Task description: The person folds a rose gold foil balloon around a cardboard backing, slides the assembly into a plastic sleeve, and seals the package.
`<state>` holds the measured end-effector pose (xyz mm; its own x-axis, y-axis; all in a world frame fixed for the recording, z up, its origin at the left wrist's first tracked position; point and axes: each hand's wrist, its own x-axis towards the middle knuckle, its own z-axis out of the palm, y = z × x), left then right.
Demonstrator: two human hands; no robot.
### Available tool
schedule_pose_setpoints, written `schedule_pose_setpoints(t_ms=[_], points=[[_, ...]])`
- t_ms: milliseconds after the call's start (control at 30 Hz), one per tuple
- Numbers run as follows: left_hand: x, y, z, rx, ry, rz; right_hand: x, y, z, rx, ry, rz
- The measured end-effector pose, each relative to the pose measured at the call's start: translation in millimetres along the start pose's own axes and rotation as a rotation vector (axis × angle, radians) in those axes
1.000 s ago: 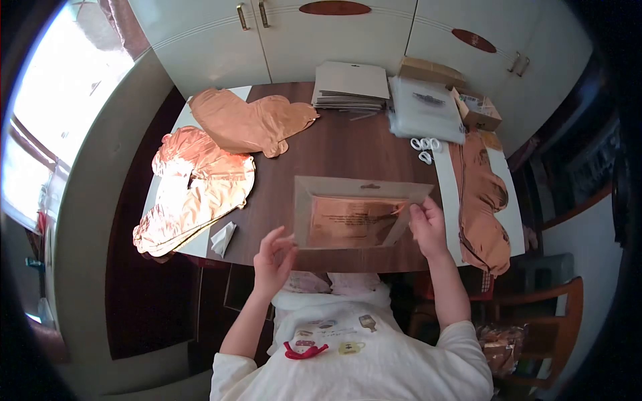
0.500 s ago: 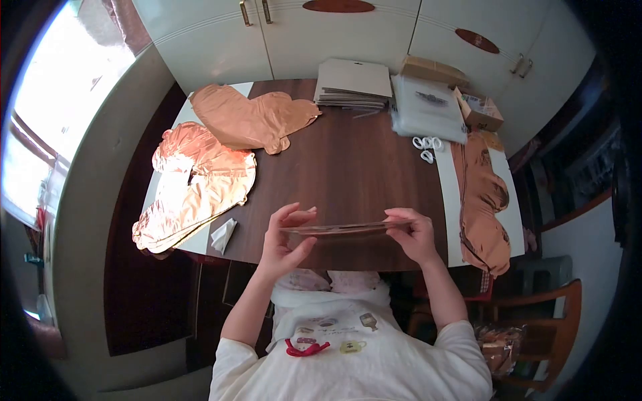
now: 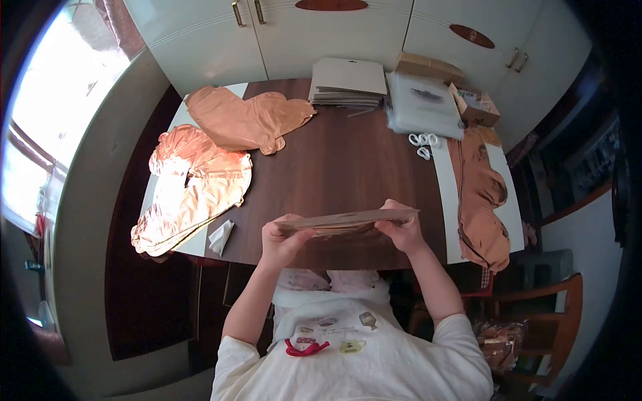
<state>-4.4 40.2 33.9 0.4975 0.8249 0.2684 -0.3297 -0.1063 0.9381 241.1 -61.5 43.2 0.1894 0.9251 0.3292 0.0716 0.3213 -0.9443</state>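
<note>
Turned past edge-on since half a second ago, card packet (image 3: pixel 348 219) held over the near edge of the table (image 3: pixel 348 160), left hand (image 3: pixel 284 242) and right hand (image 3: pixel 401 230) gripping its ends (fingers closed on it); seemingly mid-flip, next needing an even two-handed lowering

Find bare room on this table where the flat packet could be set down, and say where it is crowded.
The wide bare patch is the dark wood of the table, bordered by the foil balloons at left, the card stack at the back, the white rings at right and the flat packet in front. The left, back-right and right edges are crowded.
</note>
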Motion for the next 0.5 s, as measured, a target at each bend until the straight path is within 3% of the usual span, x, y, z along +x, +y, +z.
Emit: schedule_pose_setpoints(t_ms=[400, 500], points=[[-5, -9, 8, 0.016, 0.139, -0.043, -16, -6, 0, -0.062, 0.178, -0.031], [-11, -5, 23, 0.318, 0.156, 0.081, -35, -10, -9, -0.167, 0.275, -0.153]])
